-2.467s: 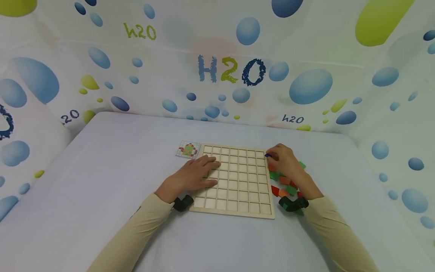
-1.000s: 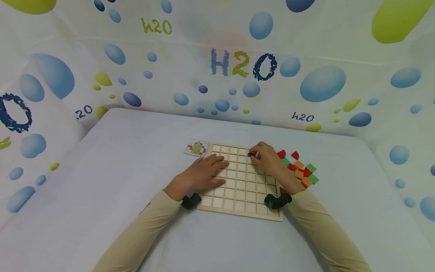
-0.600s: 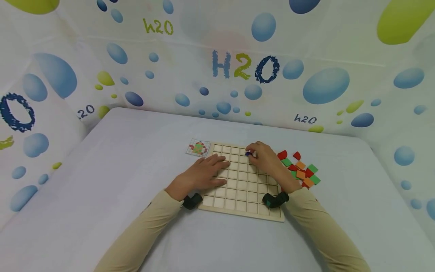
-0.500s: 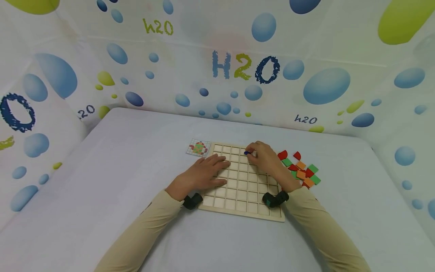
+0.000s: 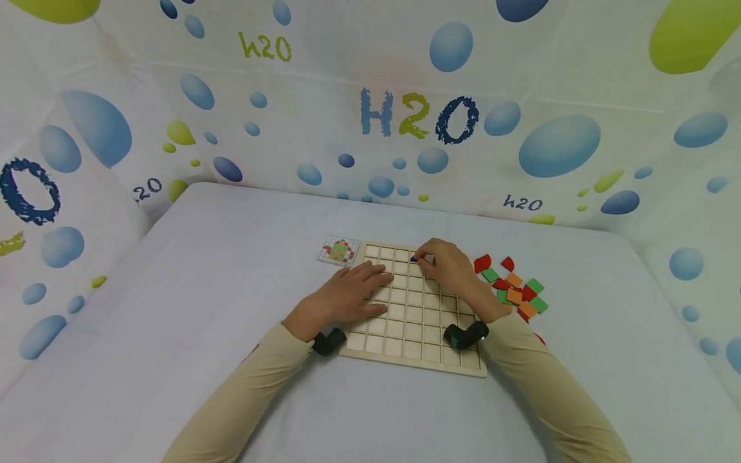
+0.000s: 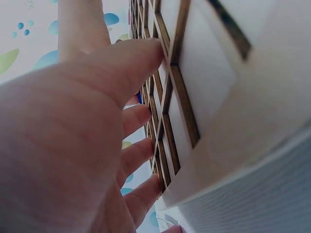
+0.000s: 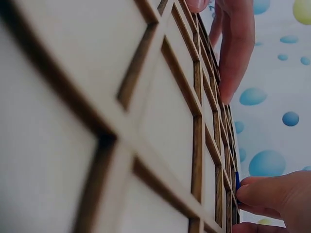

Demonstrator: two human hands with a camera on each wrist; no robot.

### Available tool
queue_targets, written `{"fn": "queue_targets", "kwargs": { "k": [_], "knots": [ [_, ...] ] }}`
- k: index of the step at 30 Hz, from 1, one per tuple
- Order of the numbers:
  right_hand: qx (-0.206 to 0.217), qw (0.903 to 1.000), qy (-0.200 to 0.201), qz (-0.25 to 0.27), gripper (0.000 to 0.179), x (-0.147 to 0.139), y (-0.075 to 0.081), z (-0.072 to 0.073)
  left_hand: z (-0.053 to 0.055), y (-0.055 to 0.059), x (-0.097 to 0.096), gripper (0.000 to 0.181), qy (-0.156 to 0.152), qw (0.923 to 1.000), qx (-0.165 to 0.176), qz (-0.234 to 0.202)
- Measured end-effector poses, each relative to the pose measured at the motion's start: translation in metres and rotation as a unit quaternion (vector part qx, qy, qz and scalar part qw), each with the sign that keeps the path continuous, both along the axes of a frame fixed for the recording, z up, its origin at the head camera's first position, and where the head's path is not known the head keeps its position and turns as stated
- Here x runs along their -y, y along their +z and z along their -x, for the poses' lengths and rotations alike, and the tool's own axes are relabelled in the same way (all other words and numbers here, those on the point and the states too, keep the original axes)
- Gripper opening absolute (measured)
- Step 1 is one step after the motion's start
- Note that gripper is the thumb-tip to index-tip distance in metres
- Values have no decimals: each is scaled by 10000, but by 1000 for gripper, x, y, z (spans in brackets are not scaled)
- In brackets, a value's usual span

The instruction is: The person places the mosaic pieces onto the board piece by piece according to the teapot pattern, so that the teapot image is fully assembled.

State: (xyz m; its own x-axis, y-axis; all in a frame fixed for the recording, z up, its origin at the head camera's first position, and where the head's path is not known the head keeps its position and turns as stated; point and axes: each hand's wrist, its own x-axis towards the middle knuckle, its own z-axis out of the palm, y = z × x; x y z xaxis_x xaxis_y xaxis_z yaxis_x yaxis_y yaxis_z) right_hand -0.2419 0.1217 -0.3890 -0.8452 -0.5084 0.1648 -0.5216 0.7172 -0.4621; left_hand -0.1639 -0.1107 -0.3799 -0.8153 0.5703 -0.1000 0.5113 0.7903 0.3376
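Note:
A wooden grid board (image 5: pixel 412 369) with square cells lies on the white table. Near its far edge my right hand (image 5: pixel 450 265) pinches a small dark blue tile (image 5: pixel 413 259) between thumb and fingers, right at a cell in the top row. The right wrist view shows the blue tile (image 7: pixel 237 180) at the fingertips, against the grid's surface. My left hand (image 5: pixel 346 294) rests with fingers spread on the board's left side. In the left wrist view the left fingers (image 6: pixel 137 158) touch the grid strips.
A pattern card (image 5: pixel 338 251) with a red, green and orange figure lies at the board's far left corner. Right of the board is a loose pile of red, green and orange tiles (image 5: pixel 514 296). A printed cloth backdrop (image 5: pixel 324 96) stands behind the table.
My right hand has carried the blue tile from the board's right edge leftward over the top row and down to a cell there. The left hand stays in place; the head view has shifted slightly.

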Motion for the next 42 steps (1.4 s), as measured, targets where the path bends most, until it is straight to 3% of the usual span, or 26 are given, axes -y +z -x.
{"fn": "queue_targets", "kwargs": {
  "k": [7, 34, 42],
  "knots": [
    [64, 10000, -30, -45, 17, 0, 1, 1, 0, 1, -1, 59, -9, 10000, 31, 0],
    [16, 9986, 517, 85, 14, -5, 4, -1, 0, 0, 0, 60, 46, 10000, 64, -30],
    [234, 9987, 366, 271, 14, -10, 4, -4, -1, -1, 0, 60, 8, 10000, 43, -9]
  ]
}}
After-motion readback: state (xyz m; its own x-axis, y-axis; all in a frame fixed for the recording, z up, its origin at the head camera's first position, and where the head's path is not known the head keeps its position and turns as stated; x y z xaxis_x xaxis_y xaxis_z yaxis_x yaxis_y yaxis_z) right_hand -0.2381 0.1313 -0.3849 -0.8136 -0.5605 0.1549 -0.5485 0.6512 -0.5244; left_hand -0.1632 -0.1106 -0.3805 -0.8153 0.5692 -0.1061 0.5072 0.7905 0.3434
